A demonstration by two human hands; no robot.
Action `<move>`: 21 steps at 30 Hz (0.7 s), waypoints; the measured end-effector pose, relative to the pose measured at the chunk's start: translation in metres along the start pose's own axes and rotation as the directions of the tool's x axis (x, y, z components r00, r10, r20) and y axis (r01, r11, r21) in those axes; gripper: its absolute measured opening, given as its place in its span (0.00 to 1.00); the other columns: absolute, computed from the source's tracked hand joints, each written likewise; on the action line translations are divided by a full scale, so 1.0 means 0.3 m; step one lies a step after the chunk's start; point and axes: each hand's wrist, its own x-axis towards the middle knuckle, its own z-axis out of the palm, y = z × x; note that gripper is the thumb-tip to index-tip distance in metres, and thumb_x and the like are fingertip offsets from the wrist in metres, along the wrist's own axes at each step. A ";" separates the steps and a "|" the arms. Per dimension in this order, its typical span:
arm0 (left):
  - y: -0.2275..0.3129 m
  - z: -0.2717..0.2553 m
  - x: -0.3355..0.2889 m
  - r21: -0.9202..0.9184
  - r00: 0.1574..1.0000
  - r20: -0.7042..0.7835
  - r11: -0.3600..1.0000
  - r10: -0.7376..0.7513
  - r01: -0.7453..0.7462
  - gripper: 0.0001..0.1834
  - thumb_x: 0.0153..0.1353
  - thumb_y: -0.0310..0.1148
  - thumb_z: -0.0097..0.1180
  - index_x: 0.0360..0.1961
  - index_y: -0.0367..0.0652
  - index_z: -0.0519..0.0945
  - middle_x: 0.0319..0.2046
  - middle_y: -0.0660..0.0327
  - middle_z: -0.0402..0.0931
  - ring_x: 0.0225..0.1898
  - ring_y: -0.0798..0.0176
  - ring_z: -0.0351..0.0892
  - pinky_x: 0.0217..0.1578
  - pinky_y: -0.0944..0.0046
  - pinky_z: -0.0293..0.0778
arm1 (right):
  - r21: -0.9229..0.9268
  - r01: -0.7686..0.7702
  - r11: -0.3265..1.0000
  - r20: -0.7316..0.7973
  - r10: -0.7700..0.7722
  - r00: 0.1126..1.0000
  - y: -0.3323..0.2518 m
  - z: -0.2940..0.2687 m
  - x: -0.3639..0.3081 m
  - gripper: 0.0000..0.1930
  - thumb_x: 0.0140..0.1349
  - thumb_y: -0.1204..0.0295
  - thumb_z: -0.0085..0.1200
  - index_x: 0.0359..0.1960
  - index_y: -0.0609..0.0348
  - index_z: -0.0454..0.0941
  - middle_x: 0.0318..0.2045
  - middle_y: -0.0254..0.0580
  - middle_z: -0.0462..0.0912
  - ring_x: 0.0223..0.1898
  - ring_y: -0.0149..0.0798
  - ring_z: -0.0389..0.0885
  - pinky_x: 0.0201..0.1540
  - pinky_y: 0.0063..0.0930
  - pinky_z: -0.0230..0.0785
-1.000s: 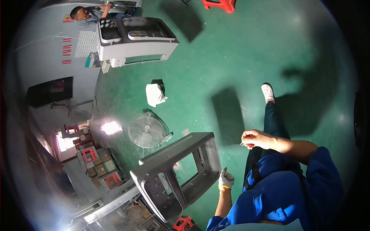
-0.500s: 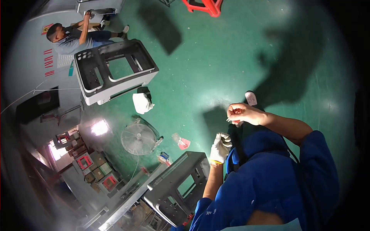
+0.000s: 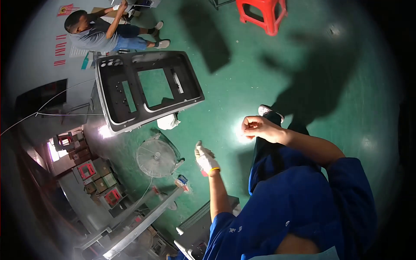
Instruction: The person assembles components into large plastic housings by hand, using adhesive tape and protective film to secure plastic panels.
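Note:
My left hand (image 3: 206,158), in a white work glove with a yellow cuff, reaches forward over the floor, fingers apart and stretched, with nothing visible in it. Bare, my right hand (image 3: 258,129) is closed in a pinch above my leg; whatever its fingertips hold is too small to make out. A large grey frame-like housing (image 3: 141,102) with rectangular openings stands ahead to the left, beyond my left hand. Partly hidden by my left arm, a second grey housing (image 3: 208,225) with a vented edge lies at the lower left.
A co-worker (image 3: 102,37) sits at the far left, arms raised to a panel. A round fan (image 3: 157,156) stands left of my glove, near a white bag (image 3: 168,121). Ahead is a red stool (image 3: 264,15). Boxes (image 3: 99,177) and a metal rail (image 3: 143,221) lie left.
My left hand has moved left and forward, away from my right, and its fingers have opened. My right hand stays pinched. My view has shifted, bringing the large housing closer and the stool further in.

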 end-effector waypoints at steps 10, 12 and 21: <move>0.765 0.083 0.351 0.894 0.917 0.168 0.336 0.362 -0.296 0.21 0.65 0.38 0.49 0.59 0.46 0.72 0.42 0.46 0.80 0.39 0.48 0.82 0.40 0.57 0.75 | -0.157 -0.023 0.987 -0.056 0.014 0.998 0.073 0.163 0.536 0.06 0.63 0.74 0.53 0.30 0.62 0.71 0.23 0.32 0.73 0.24 0.24 0.72 0.26 0.22 0.67; 0.813 0.139 0.396 0.932 0.918 0.265 0.165 0.294 -0.322 0.22 0.65 0.40 0.48 0.59 0.45 0.72 0.40 0.48 0.81 0.39 0.46 0.81 0.39 0.55 0.75 | -0.077 -0.126 0.989 -0.104 0.118 0.988 0.097 0.186 0.615 0.07 0.64 0.72 0.52 0.29 0.61 0.71 0.22 0.32 0.72 0.23 0.24 0.71 0.25 0.22 0.65; 0.911 0.194 0.541 0.986 0.981 0.091 0.120 0.170 -0.112 0.23 0.63 0.47 0.46 0.53 0.45 0.77 0.42 0.51 0.81 0.46 0.48 0.79 0.47 0.56 0.72 | 0.104 -0.048 0.993 -0.180 0.066 0.981 0.203 0.302 0.774 0.05 0.61 0.76 0.57 0.34 0.61 0.73 0.28 0.36 0.76 0.29 0.30 0.76 0.34 0.25 0.73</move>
